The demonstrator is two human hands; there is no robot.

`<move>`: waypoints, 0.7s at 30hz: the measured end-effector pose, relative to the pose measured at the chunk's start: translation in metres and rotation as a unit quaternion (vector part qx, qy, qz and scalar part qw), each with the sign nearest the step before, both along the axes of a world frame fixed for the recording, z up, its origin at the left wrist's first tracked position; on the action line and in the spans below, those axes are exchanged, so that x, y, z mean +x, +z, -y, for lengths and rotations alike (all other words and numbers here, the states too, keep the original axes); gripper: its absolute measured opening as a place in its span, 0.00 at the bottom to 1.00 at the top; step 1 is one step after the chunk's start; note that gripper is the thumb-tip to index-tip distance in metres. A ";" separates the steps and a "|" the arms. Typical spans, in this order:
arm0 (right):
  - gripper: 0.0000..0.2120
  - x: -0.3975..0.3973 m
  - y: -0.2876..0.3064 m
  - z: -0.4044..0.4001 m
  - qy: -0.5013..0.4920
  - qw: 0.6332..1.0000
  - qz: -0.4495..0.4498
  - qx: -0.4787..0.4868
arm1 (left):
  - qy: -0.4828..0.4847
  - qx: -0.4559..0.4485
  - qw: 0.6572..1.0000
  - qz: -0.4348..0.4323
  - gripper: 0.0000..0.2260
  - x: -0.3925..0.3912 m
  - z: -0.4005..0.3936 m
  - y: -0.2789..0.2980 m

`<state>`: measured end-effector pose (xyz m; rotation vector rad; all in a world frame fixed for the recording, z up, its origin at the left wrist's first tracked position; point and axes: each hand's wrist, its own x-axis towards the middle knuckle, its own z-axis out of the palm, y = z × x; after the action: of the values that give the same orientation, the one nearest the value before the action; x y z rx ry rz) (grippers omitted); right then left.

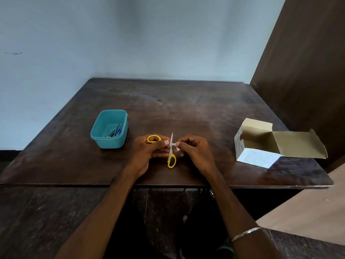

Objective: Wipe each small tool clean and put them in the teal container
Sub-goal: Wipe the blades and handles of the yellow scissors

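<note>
Small scissors (171, 156) with yellow handles are spread open above the dark table, near its front middle. My left hand (149, 152) grips them, one yellow loop showing over its fingers. My right hand (194, 152) pinches a small white scrap of tissue (177, 147) against the upright blade near the pivot. The teal container (100, 136) stands to the left of my hands and holds a few small tools, one of them blue (115, 130).
An open cardboard box (261, 143) with its lid folded out lies on the table's right side. The wooden table (186, 109) stands in a corner, with a pale wall behind and a dark wooden panel at the right.
</note>
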<state>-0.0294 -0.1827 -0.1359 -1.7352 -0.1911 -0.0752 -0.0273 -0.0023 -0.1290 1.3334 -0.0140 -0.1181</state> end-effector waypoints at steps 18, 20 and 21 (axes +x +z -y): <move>0.03 0.002 -0.002 -0.001 -0.009 1.000 0.001 0.018 | 0.000 0.001 1.000 -0.007 0.04 -0.003 0.001 0.006; 0.03 0.001 -0.002 -0.002 0.008 1.000 0.000 0.010 | -0.007 0.007 1.000 -0.005 0.04 -0.003 0.002 0.007; 0.03 0.001 -0.002 -0.003 0.010 1.000 0.000 0.007 | -0.010 0.008 1.000 -0.004 0.04 -0.004 0.002 0.007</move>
<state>-0.0280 -0.1800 -0.1376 -1.7201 -0.2069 -0.0627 -0.0310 -0.0040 -0.1216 1.3498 -0.0187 -0.1407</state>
